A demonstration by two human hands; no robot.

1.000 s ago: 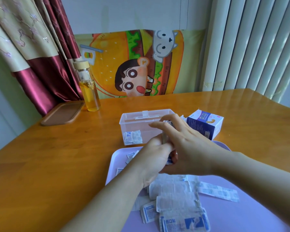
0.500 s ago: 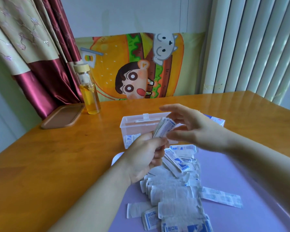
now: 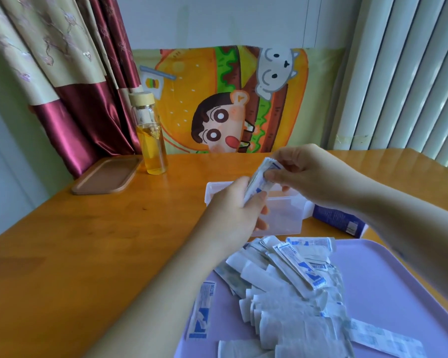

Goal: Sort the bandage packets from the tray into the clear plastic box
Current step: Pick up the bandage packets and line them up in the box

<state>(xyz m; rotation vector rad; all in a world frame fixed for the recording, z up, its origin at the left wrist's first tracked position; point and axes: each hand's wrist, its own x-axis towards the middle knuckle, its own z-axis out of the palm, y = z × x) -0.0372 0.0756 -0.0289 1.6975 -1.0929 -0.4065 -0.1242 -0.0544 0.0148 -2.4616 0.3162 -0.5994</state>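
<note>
Right hand now joins left hand, fingers clamped on white paper bandage packets, poised over twelve-o'clock clear plastic box.

A bottle of yellow liquid stands beside a brown lid, perhaps a tray, on the desk; cartoon cloth behind.

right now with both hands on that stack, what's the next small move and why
Probably lower the stack into the box and let go. The left hand grips its lower end, the right hand pinches its top, and it appears to sit just over the box's open top. More packets wait on the tray.
</note>
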